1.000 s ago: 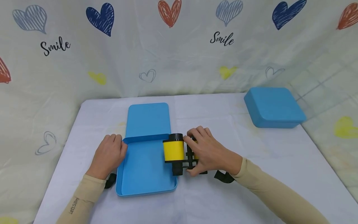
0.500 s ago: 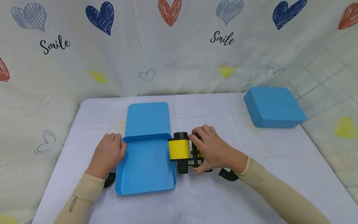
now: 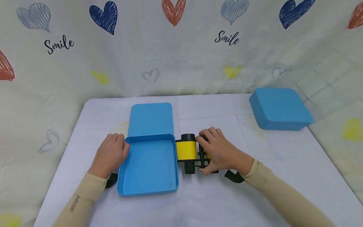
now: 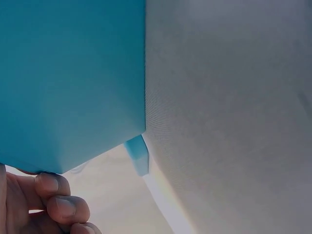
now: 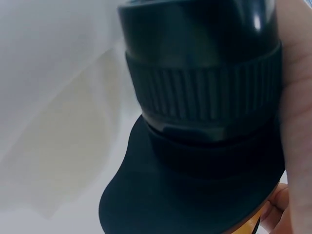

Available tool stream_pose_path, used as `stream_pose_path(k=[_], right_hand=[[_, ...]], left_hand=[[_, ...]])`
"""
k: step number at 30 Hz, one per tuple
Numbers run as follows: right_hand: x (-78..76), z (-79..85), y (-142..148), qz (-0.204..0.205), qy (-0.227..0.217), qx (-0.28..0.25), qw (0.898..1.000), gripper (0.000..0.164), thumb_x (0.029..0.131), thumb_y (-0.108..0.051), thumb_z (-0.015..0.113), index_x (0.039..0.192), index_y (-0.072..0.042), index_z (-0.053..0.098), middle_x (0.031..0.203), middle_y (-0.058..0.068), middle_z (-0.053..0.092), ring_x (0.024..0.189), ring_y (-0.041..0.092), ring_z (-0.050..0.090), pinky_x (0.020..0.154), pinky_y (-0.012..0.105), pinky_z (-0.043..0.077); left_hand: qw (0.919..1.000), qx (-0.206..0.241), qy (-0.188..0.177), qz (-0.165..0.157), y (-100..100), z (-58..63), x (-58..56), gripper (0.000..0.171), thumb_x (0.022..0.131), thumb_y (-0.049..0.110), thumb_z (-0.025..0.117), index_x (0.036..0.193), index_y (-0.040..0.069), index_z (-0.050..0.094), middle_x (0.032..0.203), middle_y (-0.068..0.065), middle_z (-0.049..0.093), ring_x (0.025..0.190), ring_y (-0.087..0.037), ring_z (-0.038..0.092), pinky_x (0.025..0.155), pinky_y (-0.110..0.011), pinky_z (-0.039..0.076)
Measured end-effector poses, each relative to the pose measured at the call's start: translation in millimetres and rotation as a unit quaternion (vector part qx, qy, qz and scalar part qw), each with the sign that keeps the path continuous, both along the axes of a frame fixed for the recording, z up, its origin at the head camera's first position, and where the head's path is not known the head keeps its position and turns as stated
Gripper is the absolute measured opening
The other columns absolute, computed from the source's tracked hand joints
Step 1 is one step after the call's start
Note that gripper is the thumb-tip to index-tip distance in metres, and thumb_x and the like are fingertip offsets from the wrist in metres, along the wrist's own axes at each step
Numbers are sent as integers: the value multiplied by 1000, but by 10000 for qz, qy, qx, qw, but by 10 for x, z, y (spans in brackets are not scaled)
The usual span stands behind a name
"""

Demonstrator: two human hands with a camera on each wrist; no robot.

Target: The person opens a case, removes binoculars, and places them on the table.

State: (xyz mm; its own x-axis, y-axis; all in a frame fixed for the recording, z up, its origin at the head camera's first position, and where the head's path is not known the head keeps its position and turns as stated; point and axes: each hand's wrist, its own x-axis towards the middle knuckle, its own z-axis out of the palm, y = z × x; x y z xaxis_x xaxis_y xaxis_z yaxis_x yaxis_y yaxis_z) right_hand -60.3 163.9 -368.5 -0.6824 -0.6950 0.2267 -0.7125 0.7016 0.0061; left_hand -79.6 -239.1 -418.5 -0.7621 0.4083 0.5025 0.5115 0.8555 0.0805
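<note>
Yellow and black binoculars (image 3: 186,150) lie just right of a shallow open blue box (image 3: 148,167). My right hand (image 3: 222,154) grips them from above, fingers over the far end and thumb at the near end, covering the right barrel. Up close in the right wrist view are a ribbed black eyepiece (image 5: 204,92) and part of the palm. My left hand (image 3: 110,156) holds the left wall of the blue box near its far corner. Curled fingertips (image 4: 63,207) show at the blue edge in the left wrist view.
A flat blue panel (image 3: 151,118) lies directly behind the open box. Another, deeper blue box (image 3: 280,108) sits at the back right edge of the white-covered table (image 3: 227,201). A curtain with printed hearts (image 3: 187,50) hangs behind.
My right hand has slid the binoculars to the right, from overlapping the box's right wall to beside it. My left hand has stayed at the box's left wall.
</note>
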Motion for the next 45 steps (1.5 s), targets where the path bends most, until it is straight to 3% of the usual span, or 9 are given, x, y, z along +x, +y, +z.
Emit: stream_pose_path(k=[9, 25, 45], right_hand=[[6, -107, 9, 8, -59, 71, 10000, 100, 53, -72, 85, 125, -10, 57, 120, 9, 56, 105, 23, 44, 82, 38, 35], [-10, -261, 35, -41, -276, 259, 9993, 96, 56, -74, 83, 124, -11, 57, 117, 8, 56, 102, 22, 43, 82, 37, 32], [-28, -319, -41, -132, -381, 688, 9968, 89, 58, -76, 76, 117, -12, 54, 106, 4, 51, 95, 20, 39, 79, 34, 30]], left_hand=[[9997, -153, -148, 109, 2, 2, -19, 24, 90, 4, 54, 69, 6, 43, 60, -3, 31, 58, -18, 31, 57, -26, 25], [9996, -110, 241, -87, 17, 37, -15, 25, 87, 1, 53, 66, 7, 40, 64, 3, 20, 56, -16, 26, 57, -24, 19], [9999, -164, 43, 3, 8, 1, -25, 24, 89, 3, 53, 67, 6, 42, 60, -3, 30, 57, -18, 30, 56, -26, 23]])
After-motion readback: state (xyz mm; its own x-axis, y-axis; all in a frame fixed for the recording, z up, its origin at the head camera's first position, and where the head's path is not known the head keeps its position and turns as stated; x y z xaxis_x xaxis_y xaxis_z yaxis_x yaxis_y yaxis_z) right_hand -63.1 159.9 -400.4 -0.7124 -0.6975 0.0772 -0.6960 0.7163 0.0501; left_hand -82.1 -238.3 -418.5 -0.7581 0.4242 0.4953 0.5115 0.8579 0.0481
